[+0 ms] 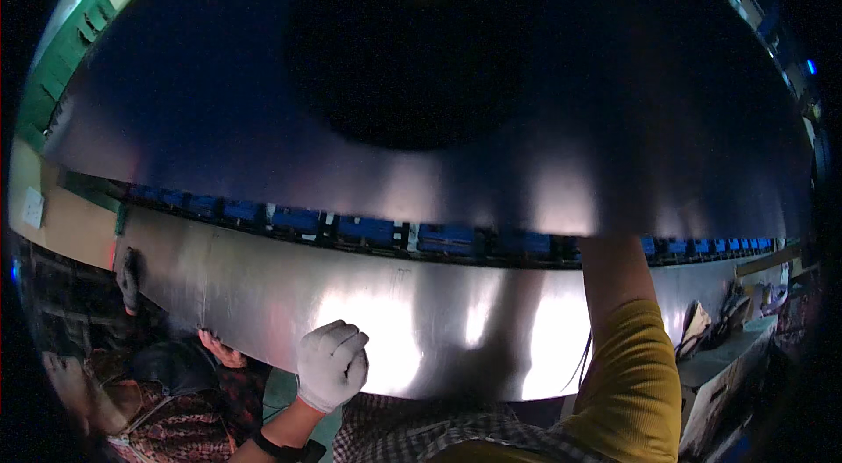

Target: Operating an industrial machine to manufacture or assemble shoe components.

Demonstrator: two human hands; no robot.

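My left hand [331, 365], in a pale work glove with a dark band at the wrist, is curled into a fist in front of the lower metal panel [263, 296]. Its palm side is turned away, so whatever it may hold is hidden. My right forearm [617, 274], with a yellow sleeve pushed up, reaches over that panel and in beneath a large, dark, shiny upper metal sheet [421, 182]. The right hand itself is hidden under the sheet. Between the two metal surfaces runs a narrow gap with a row of blue blocks [364, 229] in dark framing.
At the left a capped person [175, 384] in patterned clothing is bent close, one bare hand [221, 349] at the panel's lower edge. A dark-gloved hand [129, 279] is by the panel's left end. A grey ledge [724, 358] with items stands at the right.
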